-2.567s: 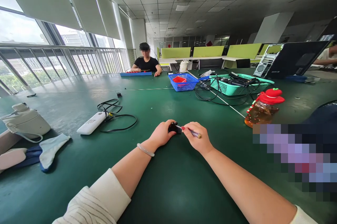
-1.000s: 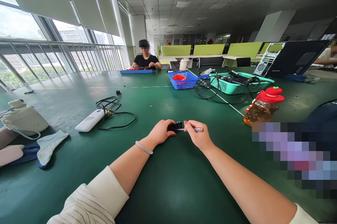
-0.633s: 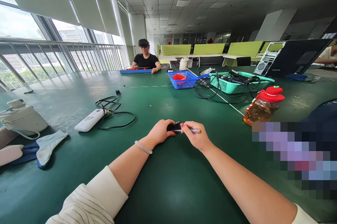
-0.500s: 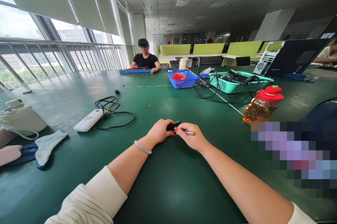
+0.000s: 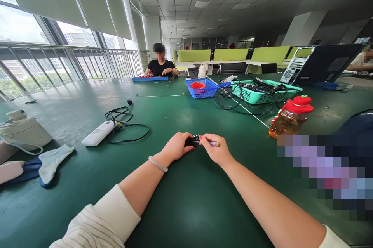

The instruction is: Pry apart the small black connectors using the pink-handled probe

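Note:
On the green table (image 5: 186,201), my left hand (image 5: 177,146) is closed around a small black object (image 5: 189,141) with shiny metal-looking bits along its right side. What kind of object it is, I cannot make out, since the fingers cover much of it. My right hand (image 5: 216,149) pinches a slim, screwdriver-like tool (image 5: 210,143) with a pale shaft and a gold-coloured end. The tool lies nearly level, its tip pointing left at the black object; whether they touch is too small to tell.
Left of my hands lie a white power bank (image 5: 99,133) with a black cable, a cloth (image 5: 55,162) and a beige bottle (image 5: 27,131). Ahead are a blue basket (image 5: 202,92) and a green basket (image 5: 253,98) with cables. A red-lidded bottle (image 5: 288,122) stands right; a person (image 5: 160,63) sits opposite.
My right hand has shifted slightly right with the tool, uncovering more of the black object's metal side. My left hand stays in place. The person opposite has raised one hand.

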`<act>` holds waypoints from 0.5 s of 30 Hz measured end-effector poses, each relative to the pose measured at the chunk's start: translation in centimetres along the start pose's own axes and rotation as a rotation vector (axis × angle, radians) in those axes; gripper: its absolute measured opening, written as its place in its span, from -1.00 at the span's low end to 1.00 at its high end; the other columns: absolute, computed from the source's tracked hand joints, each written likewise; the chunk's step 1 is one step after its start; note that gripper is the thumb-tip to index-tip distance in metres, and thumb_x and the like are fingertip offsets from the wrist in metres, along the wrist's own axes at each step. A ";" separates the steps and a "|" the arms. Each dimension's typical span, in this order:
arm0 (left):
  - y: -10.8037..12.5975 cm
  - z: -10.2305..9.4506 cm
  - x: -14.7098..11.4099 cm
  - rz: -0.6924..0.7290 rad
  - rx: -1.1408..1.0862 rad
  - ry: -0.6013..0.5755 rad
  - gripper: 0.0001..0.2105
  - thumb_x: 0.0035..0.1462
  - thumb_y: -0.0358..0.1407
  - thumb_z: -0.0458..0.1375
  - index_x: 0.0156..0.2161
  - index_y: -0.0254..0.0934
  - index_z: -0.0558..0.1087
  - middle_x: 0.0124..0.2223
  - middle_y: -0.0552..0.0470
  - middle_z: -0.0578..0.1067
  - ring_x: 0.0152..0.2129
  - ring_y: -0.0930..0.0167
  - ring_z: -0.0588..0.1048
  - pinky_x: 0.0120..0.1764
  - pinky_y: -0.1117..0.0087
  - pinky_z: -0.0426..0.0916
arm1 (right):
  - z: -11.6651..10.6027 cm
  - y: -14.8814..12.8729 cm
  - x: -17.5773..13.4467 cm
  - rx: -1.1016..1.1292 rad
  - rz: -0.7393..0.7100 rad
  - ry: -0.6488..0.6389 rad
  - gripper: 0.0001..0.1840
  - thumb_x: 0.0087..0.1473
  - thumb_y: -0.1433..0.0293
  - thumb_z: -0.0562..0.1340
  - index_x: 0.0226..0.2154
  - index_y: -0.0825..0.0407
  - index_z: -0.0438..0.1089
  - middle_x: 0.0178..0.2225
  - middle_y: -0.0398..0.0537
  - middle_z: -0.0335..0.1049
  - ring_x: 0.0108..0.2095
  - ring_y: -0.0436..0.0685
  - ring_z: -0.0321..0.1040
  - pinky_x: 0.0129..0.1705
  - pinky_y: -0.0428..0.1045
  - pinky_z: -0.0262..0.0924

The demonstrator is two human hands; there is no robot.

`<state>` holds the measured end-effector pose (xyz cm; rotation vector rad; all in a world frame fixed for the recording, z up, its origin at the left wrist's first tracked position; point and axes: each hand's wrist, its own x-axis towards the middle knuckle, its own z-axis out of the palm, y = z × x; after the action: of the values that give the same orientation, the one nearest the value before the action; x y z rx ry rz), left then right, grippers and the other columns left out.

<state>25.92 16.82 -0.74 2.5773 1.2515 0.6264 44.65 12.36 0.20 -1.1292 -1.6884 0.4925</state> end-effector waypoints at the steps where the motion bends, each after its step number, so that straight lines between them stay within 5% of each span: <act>1: 0.2 -0.1 0.0 0.004 -0.005 0.007 -0.69 0.13 -0.17 0.20 -0.03 -0.21 0.42 -0.14 -0.04 0.53 -0.17 0.24 0.46 -0.08 0.22 0.37 | 0.0 0.0 0.0 0.013 0.006 -0.011 -0.53 0.14 0.06 0.12 -0.62 0.01 0.37 -0.64 -0.16 0.22 -0.56 0.03 0.14 -0.47 -0.06 0.04; 4: 0.7 -0.5 -0.2 0.007 -0.002 0.050 -0.67 0.18 -0.19 0.13 0.04 -0.19 0.38 -0.09 -0.04 0.52 -0.15 0.26 0.46 -0.06 0.24 0.36 | -0.2 0.2 0.0 0.087 0.035 0.013 -0.52 0.12 0.03 0.14 -0.60 0.02 0.39 -0.62 -0.14 0.24 -0.55 0.03 0.14 -0.48 -0.06 0.04; 9: 1.0 -1.0 -0.2 -0.111 0.128 0.160 -0.65 0.28 -0.23 -0.02 0.12 -0.19 0.34 -0.04 -0.09 0.48 -0.08 0.24 0.43 -0.01 0.22 0.32 | -1.1 1.2 0.3 0.197 0.158 0.288 -0.47 0.10 -0.04 0.15 -0.60 0.03 0.37 -0.65 -0.18 0.13 -0.59 0.01 0.07 -0.53 -0.06 -0.01; 15: 0.9 -1.0 -0.3 -0.259 0.340 0.087 -0.66 0.28 -0.27 -0.10 -0.06 -0.14 0.52 -0.08 -0.10 0.45 -0.19 0.26 0.46 -0.07 0.18 0.28 | -1.1 2.5 0.7 0.179 0.240 0.207 -0.46 0.02 -0.11 0.19 -0.58 0.02 0.39 -0.63 -0.18 0.17 -0.58 0.02 0.13 -0.51 -0.07 0.02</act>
<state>25.90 15.99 0.37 2.5968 1.8236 0.5159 46.71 13.96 -0.92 -1.2124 -1.3117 0.6410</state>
